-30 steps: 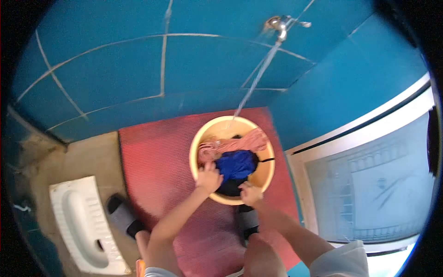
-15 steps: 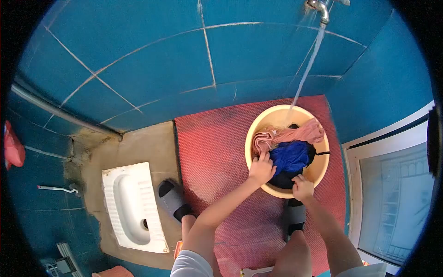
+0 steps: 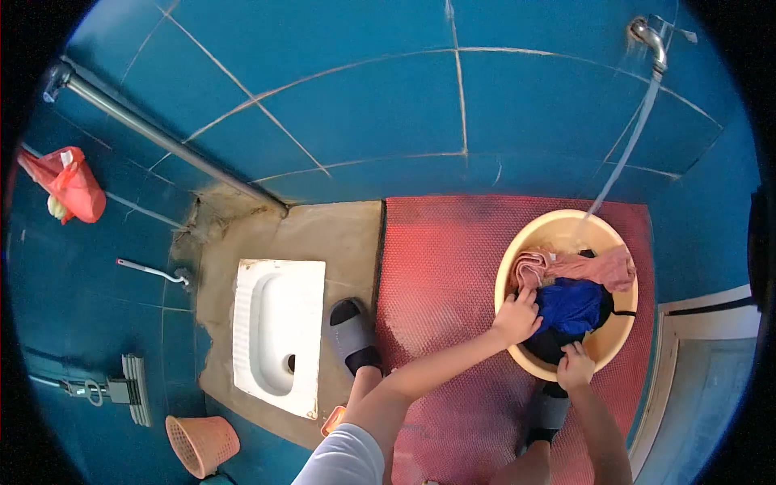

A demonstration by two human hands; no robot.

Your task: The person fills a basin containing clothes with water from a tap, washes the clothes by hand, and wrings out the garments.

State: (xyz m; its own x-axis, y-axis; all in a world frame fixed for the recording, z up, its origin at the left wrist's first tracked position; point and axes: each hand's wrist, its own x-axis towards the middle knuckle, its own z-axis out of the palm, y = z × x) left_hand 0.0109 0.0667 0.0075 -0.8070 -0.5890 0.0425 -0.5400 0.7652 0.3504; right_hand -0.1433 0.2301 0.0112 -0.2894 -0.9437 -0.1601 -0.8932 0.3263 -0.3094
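Observation:
A yellow basin [image 3: 504,279] stands on the red mat at the right, holding clothes: a pink cloth [image 3: 594,267], a blue cloth [image 3: 571,306] and a black cloth [image 3: 546,346]. Water from the tap [image 3: 651,47] runs into its back part. My left hand [image 3: 517,317] rests at the basin's left side with its fingers spread over the edge of the pink and blue clothes. At the front rim, my right hand [image 3: 575,365] has its fingers curled at the black cloth; whether they pinch it is too small to tell.
A white squat toilet [image 3: 279,338] is set in the floor left of the red mat [image 3: 440,275]. An orange basket [image 3: 202,444], a brush [image 3: 151,270], a squeegee mop [image 3: 136,390] and a red bag [image 3: 74,187] are at the left. A door [image 3: 699,388] is at the right.
The view has shifted left, so the basin and tap appear farther right and more of the left wall shows. Both hands stay at the basin in much the same pose.

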